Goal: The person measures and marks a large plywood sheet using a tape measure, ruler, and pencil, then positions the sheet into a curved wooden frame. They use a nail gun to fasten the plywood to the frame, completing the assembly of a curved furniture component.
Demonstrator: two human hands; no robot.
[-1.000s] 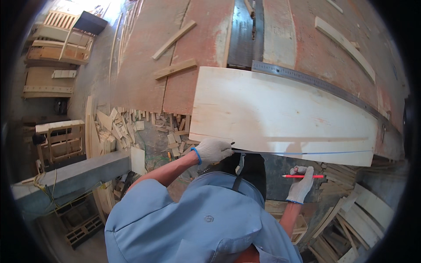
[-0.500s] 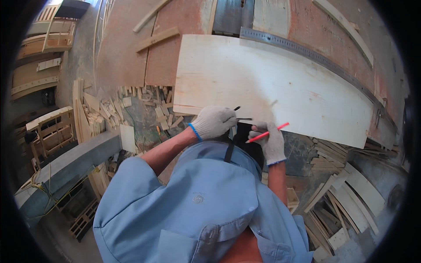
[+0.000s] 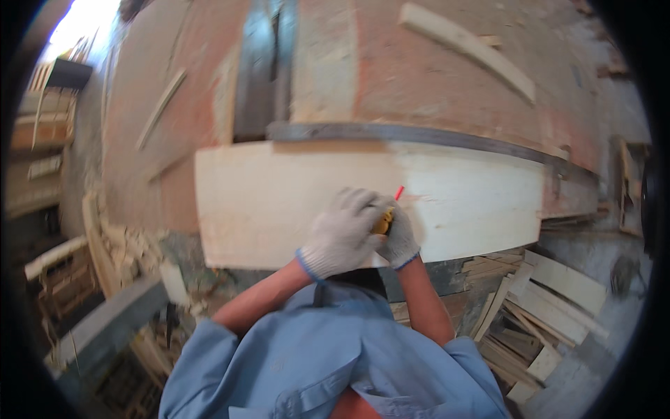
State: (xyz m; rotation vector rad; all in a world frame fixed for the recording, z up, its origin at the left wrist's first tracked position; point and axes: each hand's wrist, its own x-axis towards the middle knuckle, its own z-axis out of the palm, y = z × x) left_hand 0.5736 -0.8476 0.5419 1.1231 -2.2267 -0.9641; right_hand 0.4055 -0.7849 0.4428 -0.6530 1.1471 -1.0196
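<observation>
My left hand (image 3: pixel 340 234), in a white knit glove with a blue cuff, is closed on a small yellow and black tool, likely a tape measure (image 3: pixel 383 221). My right hand (image 3: pixel 399 239), gloved alike, meets it from the other side. A red pencil (image 3: pixel 400 193) sticks up out of the right hand's fingers. Both hands are over the near middle of a long pale plywood board (image 3: pixel 474 202). The inner fingers are partly hidden and blurred. Along the board's far edge lies a long metal ruler (image 3: pixel 419 134).
The board rests on a worn reddish worktable (image 3: pixel 412 77). A wood strip (image 3: pixel 467 49) lies on its far part, a thinner strip (image 3: pixel 162 106) at the left. Board offcuts (image 3: pixel 551 314) are piled at lower right. A grey beam (image 3: pixel 115 321) stands lower left.
Both hands have come together over the board, and the yellow tool now shows between them. The pencil has turned from lying sideways to pointing up. The whole view has shifted.
</observation>
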